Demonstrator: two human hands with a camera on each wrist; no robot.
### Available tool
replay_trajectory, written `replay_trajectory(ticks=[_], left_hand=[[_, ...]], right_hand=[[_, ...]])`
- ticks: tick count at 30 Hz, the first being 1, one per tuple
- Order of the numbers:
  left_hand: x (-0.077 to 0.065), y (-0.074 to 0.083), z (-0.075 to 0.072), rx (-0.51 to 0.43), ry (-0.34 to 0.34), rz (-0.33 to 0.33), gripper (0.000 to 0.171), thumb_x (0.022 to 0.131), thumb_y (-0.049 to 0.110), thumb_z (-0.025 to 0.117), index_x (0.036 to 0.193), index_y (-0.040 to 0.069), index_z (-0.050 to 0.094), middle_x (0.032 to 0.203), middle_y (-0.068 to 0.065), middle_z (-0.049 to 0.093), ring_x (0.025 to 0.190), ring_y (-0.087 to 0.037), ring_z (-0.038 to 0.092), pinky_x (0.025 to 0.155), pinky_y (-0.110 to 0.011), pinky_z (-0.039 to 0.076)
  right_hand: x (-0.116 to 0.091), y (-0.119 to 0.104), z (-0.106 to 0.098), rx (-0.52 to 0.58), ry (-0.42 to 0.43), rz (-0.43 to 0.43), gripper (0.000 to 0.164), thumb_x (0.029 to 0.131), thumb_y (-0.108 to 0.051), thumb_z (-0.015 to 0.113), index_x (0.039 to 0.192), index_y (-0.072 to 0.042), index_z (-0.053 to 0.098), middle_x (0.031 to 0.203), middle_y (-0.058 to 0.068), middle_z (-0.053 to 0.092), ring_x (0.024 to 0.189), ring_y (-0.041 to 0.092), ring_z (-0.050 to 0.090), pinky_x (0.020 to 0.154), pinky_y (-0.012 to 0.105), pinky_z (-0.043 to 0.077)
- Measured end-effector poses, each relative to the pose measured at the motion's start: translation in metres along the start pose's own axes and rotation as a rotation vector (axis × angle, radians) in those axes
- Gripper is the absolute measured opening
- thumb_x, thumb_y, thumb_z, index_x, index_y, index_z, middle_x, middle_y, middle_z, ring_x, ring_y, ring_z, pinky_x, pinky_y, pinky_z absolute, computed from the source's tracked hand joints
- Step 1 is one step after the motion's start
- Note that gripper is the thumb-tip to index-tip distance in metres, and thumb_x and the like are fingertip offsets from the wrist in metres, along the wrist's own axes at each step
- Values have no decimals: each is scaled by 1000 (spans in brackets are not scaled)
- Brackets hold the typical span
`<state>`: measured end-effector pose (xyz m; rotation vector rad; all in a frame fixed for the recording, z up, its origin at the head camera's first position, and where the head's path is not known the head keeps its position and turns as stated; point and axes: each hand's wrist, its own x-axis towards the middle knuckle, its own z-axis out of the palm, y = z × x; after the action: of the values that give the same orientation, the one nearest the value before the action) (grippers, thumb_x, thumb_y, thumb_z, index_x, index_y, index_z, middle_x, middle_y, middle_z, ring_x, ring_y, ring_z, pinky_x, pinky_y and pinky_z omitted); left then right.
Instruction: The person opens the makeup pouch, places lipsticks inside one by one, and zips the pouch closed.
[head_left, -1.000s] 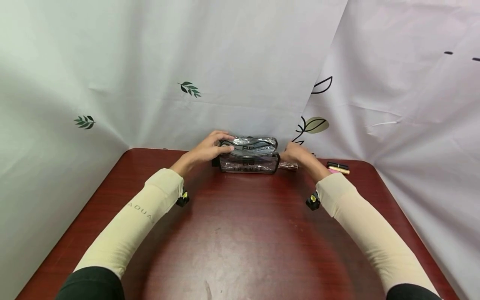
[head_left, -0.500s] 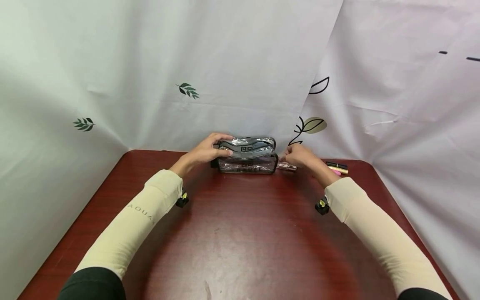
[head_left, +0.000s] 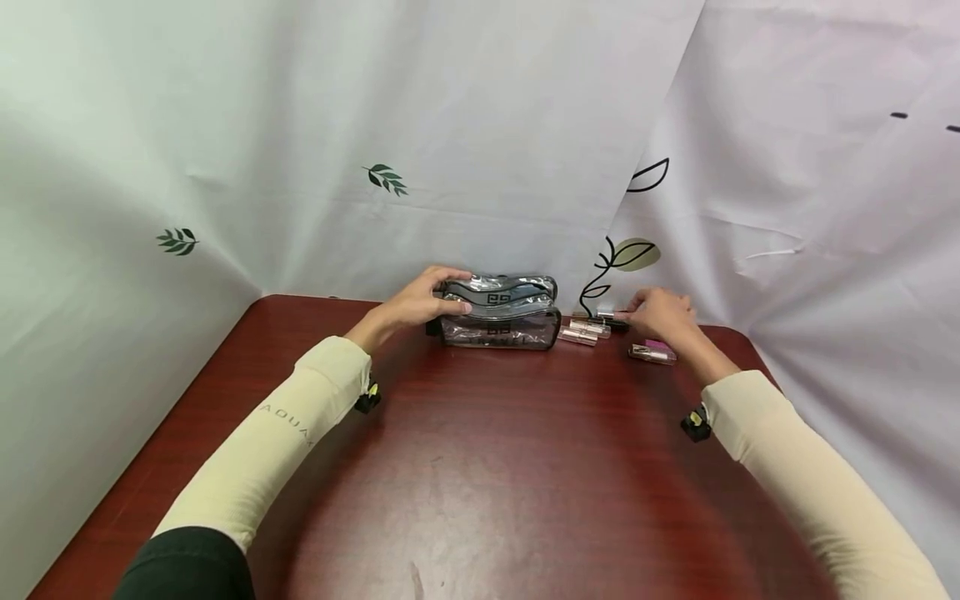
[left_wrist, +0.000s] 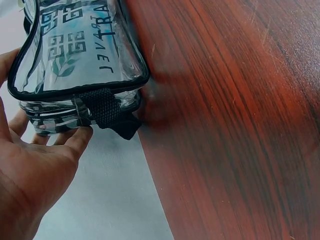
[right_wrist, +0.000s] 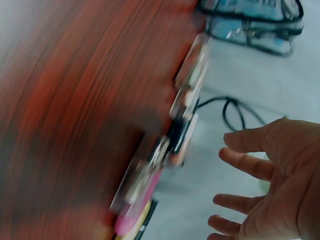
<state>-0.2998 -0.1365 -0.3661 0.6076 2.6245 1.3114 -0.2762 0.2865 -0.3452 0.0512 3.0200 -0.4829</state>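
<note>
A clear zip pouch (head_left: 498,333) with black piping and lettering lies at the back of the table. My left hand (head_left: 416,302) grips its left end, thumb in front and fingers behind; the pouch's black strap (left_wrist: 107,110) hangs beside the fingers in the left wrist view. My right hand (head_left: 663,315) is over the small cosmetic tubes to the pouch's right. In the right wrist view its fingers are spread, with nothing between them. Closest to the pouch lie clear-cased tubes (head_left: 577,336), then a black tube (head_left: 613,325). Another clear-cased tube (head_left: 652,355) lies nearer me.
A pink tube (right_wrist: 131,215) lies beside a yellow one (right_wrist: 142,225) in the blurred right wrist view. A white curtain (head_left: 480,142) with leaf prints hangs right behind the dark red table (head_left: 465,450).
My right hand has moved right, away from the pouch's right end, and its fingers have spread. More tubes show beside the pouch. My left hand has kept its grip.
</note>
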Motion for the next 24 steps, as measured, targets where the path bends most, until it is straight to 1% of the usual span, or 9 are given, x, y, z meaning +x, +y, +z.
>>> replay_trajectory(ticks=[2, 5, 6, 11, 14, 19, 24], left_hand=[[0, 1, 0, 0, 2, -1, 66, 90, 39, 79, 150, 26, 55, 163, -7, 35, 153, -32, 31, 126, -60, 23], [0, 0, 0, -2, -1, -4, 66, 90, 39, 79, 150, 27, 54, 163, -7, 34, 153, -32, 30, 126, -61, 23], [0, 1, 0, -3, -2, -6, 66, 90, 39, 79, 150, 27, 54, 163, -7, 34, 153, -33, 30, 126, -61, 23], [1, 0, 0, -7, -1, -8, 66, 90, 40, 79, 150, 27, 55, 163, -6, 35, 153, -31, 31, 126, -59, 24], [2, -1, 1, -12, -3, -10, 65, 90, 40, 79, 149, 28, 55, 163, -5, 35, 152, -30, 31, 126, -59, 24], [3, -1, 1, -25, -6, -15, 66, 89, 40, 80, 149, 28, 55, 163, -6, 35, 153, -31, 30, 126, -60, 23], [4, -1, 1, -30, 2, -14, 67, 89, 37, 80, 150, 27, 55, 163, -6, 35, 153, -31, 30, 126, -59, 23]], right_hand=[[1, 11, -1, -8, 7, 15, 37, 94, -39, 66, 113, -7, 69, 132, 32, 56, 122, 63, 39, 98, 71, 35], [2, 26, -2, -18, 3, 13, 34, 90, -28, 63, 114, -5, 68, 130, 31, 56, 122, 65, 38, 97, 75, 33], [3, 31, -3, -23, 0, 12, 34, 90, -27, 62, 115, -5, 68, 130, 32, 55, 122, 66, 37, 96, 75, 33], [5, 51, -4, -27, -6, 20, 34, 90, -22, 60, 117, -3, 67, 133, 33, 54, 118, 69, 35, 94, 75, 32], [5, 61, -4, -30, 4, 21, 36, 87, -17, 56, 118, -2, 66, 134, 35, 54, 116, 69, 35, 92, 74, 31], [7, 76, -5, -59, 17, 39, 45, 81, -10, 50, 123, 0, 65, 133, 40, 48, 113, 68, 32, 89, 74, 29], [7, 88, -5, -64, -7, 58, 45, 83, -8, 50, 125, 1, 63, 133, 41, 44, 114, 66, 26, 91, 73, 25]])
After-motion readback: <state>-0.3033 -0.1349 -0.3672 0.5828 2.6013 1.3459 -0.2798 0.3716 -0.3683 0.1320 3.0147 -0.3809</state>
